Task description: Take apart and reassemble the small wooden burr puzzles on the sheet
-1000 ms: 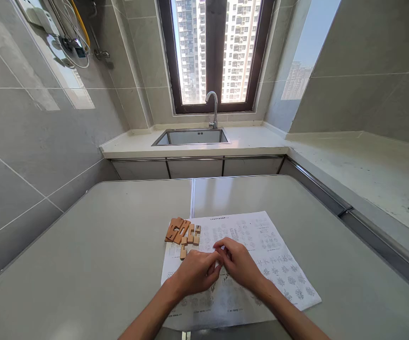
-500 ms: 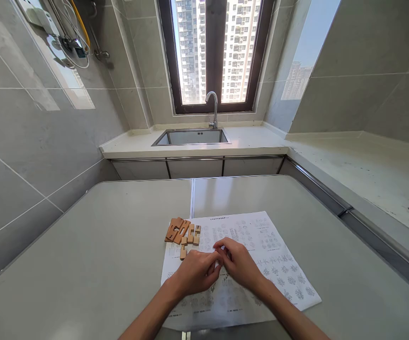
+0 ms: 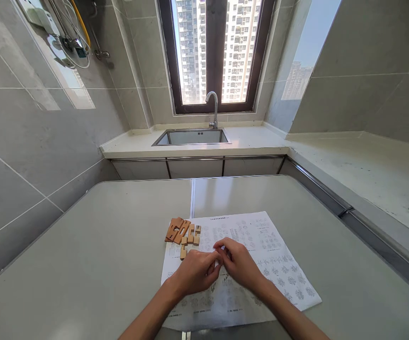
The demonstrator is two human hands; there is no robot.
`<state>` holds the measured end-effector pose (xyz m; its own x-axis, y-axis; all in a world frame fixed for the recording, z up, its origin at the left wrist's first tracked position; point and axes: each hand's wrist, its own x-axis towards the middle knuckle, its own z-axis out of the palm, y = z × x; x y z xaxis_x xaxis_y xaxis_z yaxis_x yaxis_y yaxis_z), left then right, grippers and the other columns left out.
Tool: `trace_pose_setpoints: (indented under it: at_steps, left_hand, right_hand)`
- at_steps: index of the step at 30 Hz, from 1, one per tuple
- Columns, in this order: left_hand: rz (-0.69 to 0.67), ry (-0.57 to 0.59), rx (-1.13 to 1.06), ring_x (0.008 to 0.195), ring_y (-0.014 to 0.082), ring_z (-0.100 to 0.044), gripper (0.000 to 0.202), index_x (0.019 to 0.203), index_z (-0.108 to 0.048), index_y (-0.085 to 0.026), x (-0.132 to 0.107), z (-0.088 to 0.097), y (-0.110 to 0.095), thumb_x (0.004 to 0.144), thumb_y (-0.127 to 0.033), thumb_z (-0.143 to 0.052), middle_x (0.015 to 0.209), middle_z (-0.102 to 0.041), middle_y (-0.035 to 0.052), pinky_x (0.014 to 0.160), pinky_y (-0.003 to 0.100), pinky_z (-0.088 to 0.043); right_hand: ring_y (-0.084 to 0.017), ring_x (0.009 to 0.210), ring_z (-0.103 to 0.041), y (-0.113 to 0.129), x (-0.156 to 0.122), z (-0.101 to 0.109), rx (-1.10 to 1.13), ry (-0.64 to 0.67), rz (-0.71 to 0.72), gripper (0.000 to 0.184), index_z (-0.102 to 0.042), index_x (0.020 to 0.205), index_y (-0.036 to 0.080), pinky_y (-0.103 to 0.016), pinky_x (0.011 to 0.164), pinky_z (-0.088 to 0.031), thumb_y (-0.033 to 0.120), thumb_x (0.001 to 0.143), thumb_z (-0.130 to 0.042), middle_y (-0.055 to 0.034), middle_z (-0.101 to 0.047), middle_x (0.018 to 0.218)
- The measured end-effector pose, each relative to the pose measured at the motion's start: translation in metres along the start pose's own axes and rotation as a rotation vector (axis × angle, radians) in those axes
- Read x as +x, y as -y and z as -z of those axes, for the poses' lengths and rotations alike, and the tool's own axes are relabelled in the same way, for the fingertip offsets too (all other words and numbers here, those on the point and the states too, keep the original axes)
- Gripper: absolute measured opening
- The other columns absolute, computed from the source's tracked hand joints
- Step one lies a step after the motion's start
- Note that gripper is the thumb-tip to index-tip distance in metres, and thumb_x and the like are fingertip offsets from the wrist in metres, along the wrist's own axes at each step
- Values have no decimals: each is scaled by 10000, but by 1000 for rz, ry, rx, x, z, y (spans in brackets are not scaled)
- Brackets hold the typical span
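My left hand (image 3: 196, 272) and my right hand (image 3: 240, 262) meet fingertip to fingertip over a printed paper sheet (image 3: 275, 264) on the grey table (image 3: 94, 264). Both hands have their fingers curled and pinched together around something small that the fingers hide. Several wooden puzzle pieces (image 3: 183, 232) lie in a loose group on the sheet's far left corner, a short way beyond my left hand. One small wooden piece (image 3: 183, 253) lies apart, just ahead of my left knuckles.
A seam (image 3: 192, 196) runs down the middle of the table. Beyond it stands a counter with a steel sink (image 3: 192, 137) and tap (image 3: 212, 107) under a window. A second counter (image 3: 367, 165) runs along the right wall. Tiled wall on the left.
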<state>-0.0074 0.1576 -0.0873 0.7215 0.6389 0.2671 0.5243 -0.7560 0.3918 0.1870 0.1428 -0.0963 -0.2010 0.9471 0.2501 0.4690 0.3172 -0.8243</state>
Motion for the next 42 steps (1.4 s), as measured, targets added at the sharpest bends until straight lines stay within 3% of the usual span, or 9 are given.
trace_pose_setpoints:
  at_steps: [19,24,26,29,32,36,42]
  left_hand:
    - [-27,-30,-20,502,131,-542,118,836,-549,-228,1,2,-2,896,-132,-516,609,-597,-42,527,244,-355]
    - [-91,-163,-36,491,129,-528,126,872,-595,-227,1,10,-3,899,-128,-522,566,-554,-50,530,259,-366]
    - [-26,-290,0,522,135,-552,106,919,-617,-227,2,19,1,934,-158,-538,593,-574,-41,558,266,-392]
    - [185,-505,77,632,168,-602,82,962,-619,-228,4,37,13,979,-227,-539,677,-612,-11,650,290,-471]
    - [416,-589,171,903,237,-640,129,1032,-610,-216,3,54,33,1003,-276,-500,968,-687,72,811,358,-522]
    - [637,-541,263,1071,313,-603,188,1070,-635,-199,-3,61,57,953,-290,-520,1119,-661,116,964,464,-499]
    - [834,-380,169,1144,334,-605,306,1144,-662,-189,-9,54,72,901,-352,-572,1193,-656,128,1008,490,-490]
  right_hand:
    - [-205,829,-683,0,1,0,-11,-8,15,192,-700,999,240,-300,690,-494,209,1016,-511,-41,-752,958]
    - [-206,806,-672,2,1,1,-14,-5,29,192,-698,987,234,-306,691,-497,212,1005,-508,-51,-749,953]
    - [-196,763,-651,2,1,1,-21,-1,30,195,-698,984,237,-304,681,-487,191,993,-509,-43,-744,938]
    - [-181,698,-610,3,0,1,-25,5,22,209,-693,997,245,-298,650,-464,166,984,-500,-28,-736,928]
    - [-178,673,-589,5,0,2,-29,14,19,208,-688,1003,246,-294,622,-444,169,987,-496,-26,-729,918]
    - [-177,657,-577,6,0,2,-34,18,27,211,-687,1003,242,-299,625,-446,171,990,-489,-27,-723,900]
    - [-178,650,-572,5,0,1,-41,13,33,217,-693,1006,243,-310,627,-456,189,990,-484,-34,-729,910]
